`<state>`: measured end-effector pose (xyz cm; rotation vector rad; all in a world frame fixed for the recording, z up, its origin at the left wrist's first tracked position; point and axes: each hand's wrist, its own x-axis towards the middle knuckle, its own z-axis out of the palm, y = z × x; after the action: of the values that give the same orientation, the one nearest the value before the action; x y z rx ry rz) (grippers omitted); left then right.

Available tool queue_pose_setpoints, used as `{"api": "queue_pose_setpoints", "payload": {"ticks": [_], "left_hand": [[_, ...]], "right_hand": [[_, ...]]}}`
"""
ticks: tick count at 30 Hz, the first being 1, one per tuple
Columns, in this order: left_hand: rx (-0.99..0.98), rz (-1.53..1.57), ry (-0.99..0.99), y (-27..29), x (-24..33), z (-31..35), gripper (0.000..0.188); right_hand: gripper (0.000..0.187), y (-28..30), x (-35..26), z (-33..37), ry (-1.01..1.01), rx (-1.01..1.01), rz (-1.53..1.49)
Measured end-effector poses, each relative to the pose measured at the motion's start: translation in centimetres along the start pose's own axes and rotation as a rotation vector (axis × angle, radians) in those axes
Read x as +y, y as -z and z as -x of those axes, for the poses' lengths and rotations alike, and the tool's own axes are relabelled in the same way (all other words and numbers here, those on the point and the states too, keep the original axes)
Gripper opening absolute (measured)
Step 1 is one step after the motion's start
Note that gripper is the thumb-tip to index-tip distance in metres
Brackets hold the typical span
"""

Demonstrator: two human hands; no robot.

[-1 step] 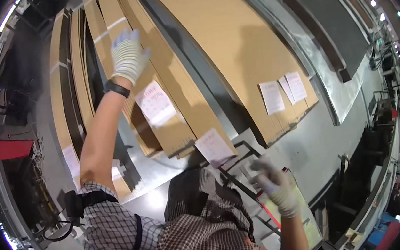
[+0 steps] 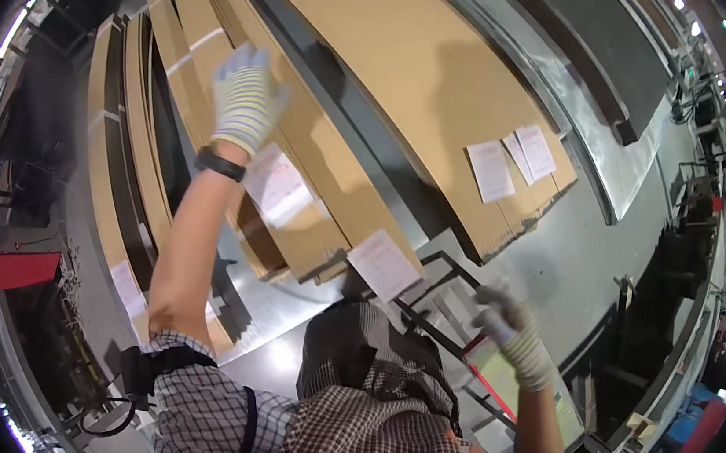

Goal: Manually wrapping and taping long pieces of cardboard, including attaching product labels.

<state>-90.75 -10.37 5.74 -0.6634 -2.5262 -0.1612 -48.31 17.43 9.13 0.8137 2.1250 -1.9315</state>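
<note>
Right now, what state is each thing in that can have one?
Left hand: open, fingers extended, touch unclear
Right hand: fingers bent, blurred, grip unclear
Middle cardboard stack: lying flat, strapped
Wide cardboard stack: lying flat, papers on its near end
Wristband: fastened
Paper beside wristband: lying on middle cardboard stack

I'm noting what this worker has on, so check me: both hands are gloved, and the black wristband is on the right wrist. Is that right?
Not quite: the head view shows the black wristband on the wrist of the left hand, not the right hand. Both are gloved, as you said.
</note>
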Motion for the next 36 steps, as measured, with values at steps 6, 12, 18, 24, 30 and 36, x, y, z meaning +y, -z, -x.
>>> {"api": "queue_pose_setpoints", "payload": {"ticks": [6,12,18,24,30,36], "left_hand": [[-0.297,0.34,-0.301,4.0,23.0,5.5,0.054],[-0.304,0.27,-0.301,0.6,35.2,12.1,0.06],[-0.404,0.118,-0.142,4.0,39.3,14.3,0.068],[-0.117,0.705,0.504,3.1,40.7,21.9,0.058],[-0.231,1.605,1.087,-4.5,37.5,19.3,0.046],[-0.323,1.748,1.484,-1.9,40.0,16.3,0.057]], "right_hand": [[0.014,21.2,24.0,-1.4,0.06,0.318,0.927],[0.054,25.9,36.2,1.8,-0.381,-0.126,0.896],[0.045,30.9,35.2,-0.4,-0.268,-0.077,0.903],[0.052,31.1,25.0,-6.4,-0.267,-0.297,1.079],[0.043,16.5,16.4,-16.3,0.237,-0.044,-0.071],[0.051,6.6,14.5,-16.5,-0.201,-0.149,-0.898]]}}
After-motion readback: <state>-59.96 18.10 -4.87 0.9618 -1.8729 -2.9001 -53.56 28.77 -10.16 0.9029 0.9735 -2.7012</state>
